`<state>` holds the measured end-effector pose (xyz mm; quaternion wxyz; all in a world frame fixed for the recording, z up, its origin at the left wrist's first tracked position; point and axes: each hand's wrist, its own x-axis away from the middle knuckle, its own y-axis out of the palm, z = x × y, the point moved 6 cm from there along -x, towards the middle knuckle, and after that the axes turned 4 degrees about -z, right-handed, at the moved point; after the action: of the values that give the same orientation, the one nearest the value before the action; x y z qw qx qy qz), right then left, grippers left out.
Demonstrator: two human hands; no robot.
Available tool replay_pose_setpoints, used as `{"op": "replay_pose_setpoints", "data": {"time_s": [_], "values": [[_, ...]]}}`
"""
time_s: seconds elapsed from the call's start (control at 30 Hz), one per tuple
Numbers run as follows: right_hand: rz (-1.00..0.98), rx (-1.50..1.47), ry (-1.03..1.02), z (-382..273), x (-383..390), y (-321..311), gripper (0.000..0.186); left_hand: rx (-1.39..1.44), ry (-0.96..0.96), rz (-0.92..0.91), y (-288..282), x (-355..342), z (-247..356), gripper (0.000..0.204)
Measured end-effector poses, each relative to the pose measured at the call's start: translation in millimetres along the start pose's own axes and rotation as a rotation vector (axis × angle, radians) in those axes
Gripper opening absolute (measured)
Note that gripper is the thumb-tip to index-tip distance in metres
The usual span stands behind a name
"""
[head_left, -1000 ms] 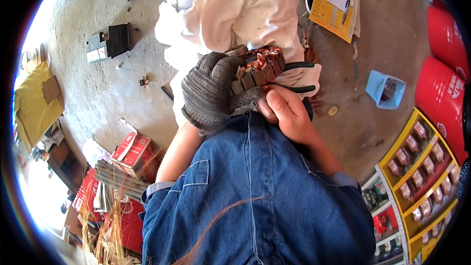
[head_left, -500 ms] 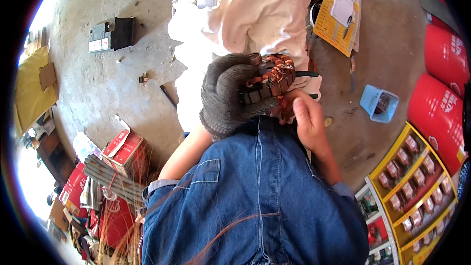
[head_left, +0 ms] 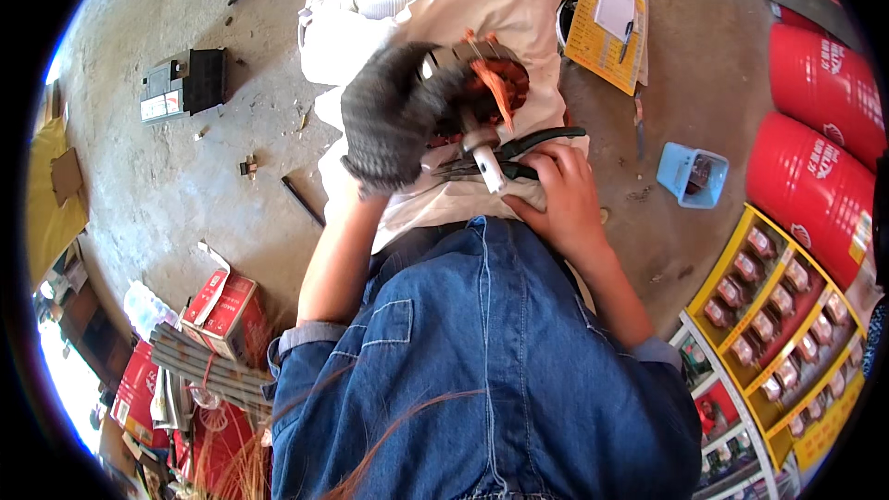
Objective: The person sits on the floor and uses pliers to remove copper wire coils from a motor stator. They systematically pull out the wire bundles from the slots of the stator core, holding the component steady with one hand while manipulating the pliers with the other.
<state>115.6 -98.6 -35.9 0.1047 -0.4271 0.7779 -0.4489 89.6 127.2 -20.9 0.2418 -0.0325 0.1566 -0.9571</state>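
My left hand [head_left: 389,120] wears a dark grey knit glove. Its fingers wrap round a motor core [head_left: 449,65] with copper windings, raised above the white cloth [head_left: 398,222] on my lap. Orange-red wires [head_left: 493,91] hang from the core, and a pale metal shaft [head_left: 489,169] slants down from it toward me. Below lies a pair of pliers [head_left: 546,135] with black handles, jaws pointing left. My bare right hand [head_left: 565,199] has its fingers curled on the lower handle, the thumb nearer me. Part of the core is hidden by the glove.
A black battery [head_left: 202,79], a small metal part [head_left: 248,167] and a dark rod [head_left: 301,201] lie on the floor to the left. To the right are a yellow board with a notepad [head_left: 597,32], a blue bin [head_left: 681,176], red drums [head_left: 806,176] and a yellow rack [head_left: 718,324].
The motor core has moved up and tilted, so its shaft now shows. My right hand has left the core and come down onto the pliers' handle.
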Motion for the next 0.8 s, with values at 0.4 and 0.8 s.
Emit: {"op": "replay_pose_setpoints", "data": {"time_s": [0.4, 0.8], "values": [[-0.021, 0.201, 0.015, 5, -13, -14, 0.045, 0.022, -0.112, -0.063, 3, -6, -24, 0.042], [-0.138, -0.385, 0.261, 29, 47, -76, 0.024, -0.079, -0.019, -0.127, 1, 4, -15, 0.042]]}}
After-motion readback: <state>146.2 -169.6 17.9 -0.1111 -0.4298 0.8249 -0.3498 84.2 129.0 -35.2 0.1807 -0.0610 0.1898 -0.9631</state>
